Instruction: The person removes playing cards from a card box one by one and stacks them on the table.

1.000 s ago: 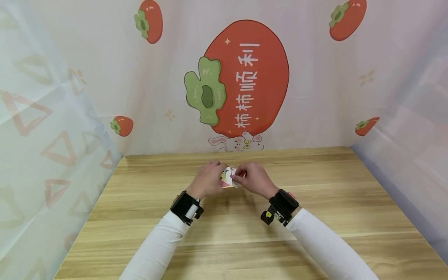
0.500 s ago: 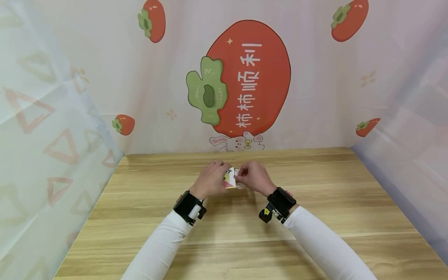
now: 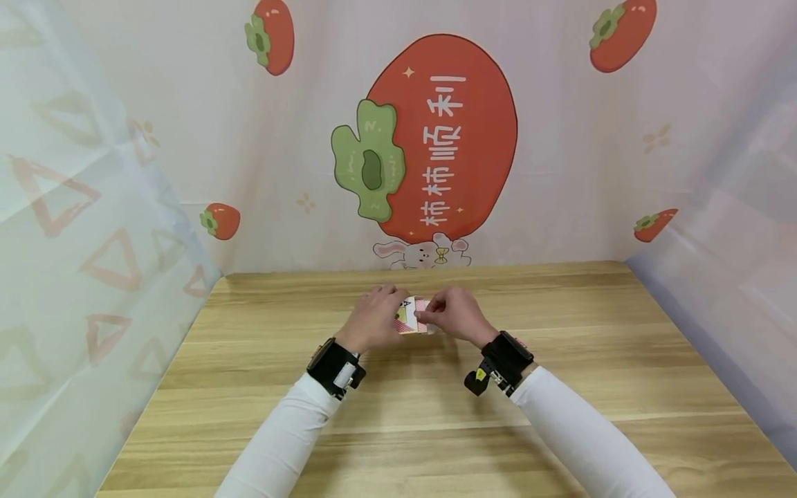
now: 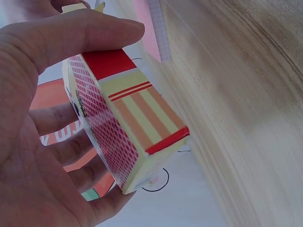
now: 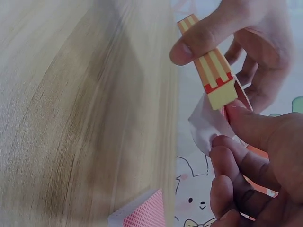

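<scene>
My left hand [image 3: 374, 319] grips a playing card box [image 3: 407, 316], thumb on one narrow side and fingers round the other. The box has red checked patterning, a letter A, and orange and cream stripes along its side [image 4: 147, 116]. My right hand [image 3: 457, 316] is at the box's right end, its thumb and fingertips pinching a white flap-like piece [image 5: 208, 123] there. In the head view a pinkish strip [image 3: 421, 306] shows between the box and my right fingers. The inside of the box is hidden.
A stack with a pink checked top and white sides [image 5: 144, 210], like a deck of cards, sits on the wood-grain table [image 3: 405, 429] close by. Behind the table's far edge hangs a pale curtain [image 3: 280, 152] printed with persimmons and a rabbit.
Both hands and the box have shifted slightly right. My right fingers have then drawn a little away from the box, and a pinkish strip now shows at its end.
</scene>
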